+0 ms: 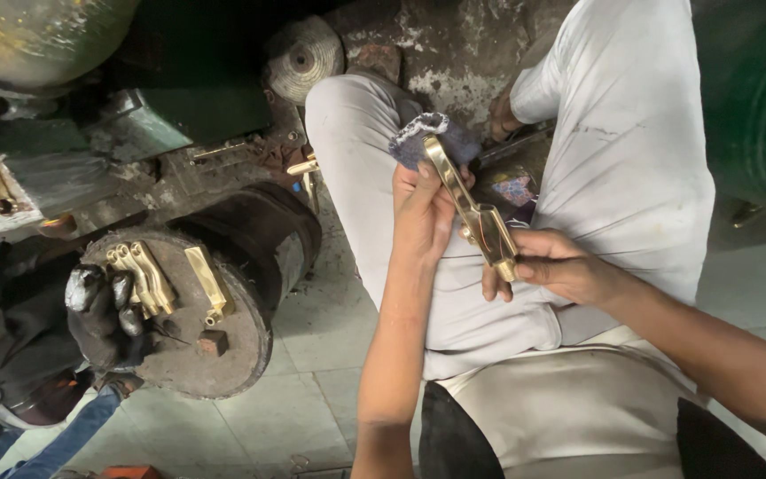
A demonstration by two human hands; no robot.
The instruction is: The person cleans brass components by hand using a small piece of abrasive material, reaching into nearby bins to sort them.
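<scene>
I sit cross-legged in pale trousers [631,168]. A long polished brass handle piece [472,208] lies between my hands above my lap. My right hand [551,266] grips its wider lower end. My left hand [423,213] holds the upper part and presses a blue-grey cloth [423,137] against its top end.
A dark round drum [232,293] stands at the left with several brass pieces [148,275] and one separate brass piece [207,282] on its top. Another person's black-gloved hand [104,302] rests on them. A round buffing wheel [303,58] and green machinery [755,98] lie behind.
</scene>
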